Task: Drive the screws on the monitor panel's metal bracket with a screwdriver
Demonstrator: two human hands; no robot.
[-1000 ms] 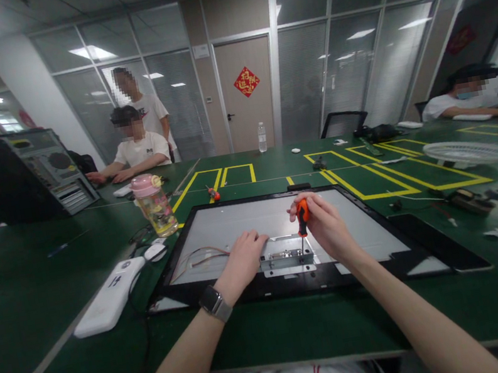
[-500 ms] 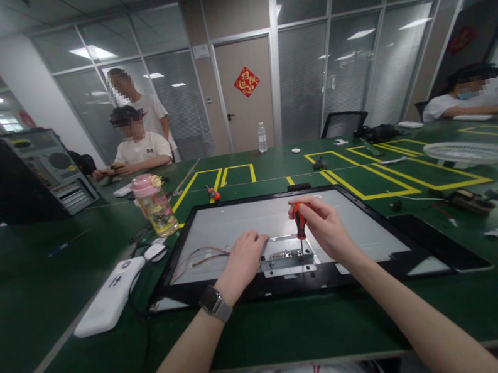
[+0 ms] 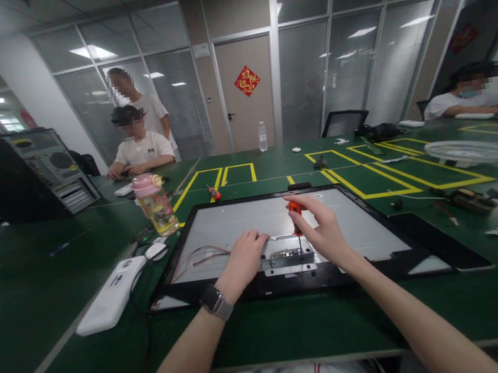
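Observation:
A black-framed screen panel [image 3: 231,222] lies flat on the table, its grey back upward. Near its front edge sits a silver metal bracket [image 3: 285,259]. My right hand [image 3: 325,228] is closed on the orange-and-black handle of a screwdriver [image 3: 296,217], thumb on the near side and fingers over the top. The screwdriver stands nearly upright, shaft down at the bracket's right part; its tip is too small to make out. My left hand [image 3: 244,257] lies against the bracket's left end, fingers stretched over the panel. Thin wires [image 3: 203,254] run out left of it.
A white handheld device [image 3: 109,296] and a pink-lidded bottle [image 3: 155,205] stand left of the panel. A dark flat slab [image 3: 439,240] lies at right. Farther off are a black computer case [image 3: 27,176], a water bottle [image 3: 262,136] and several people.
The screwdriver has shifted slightly left along the bracket. My right fingers have changed their grip round its handle. My left hand has stayed in place.

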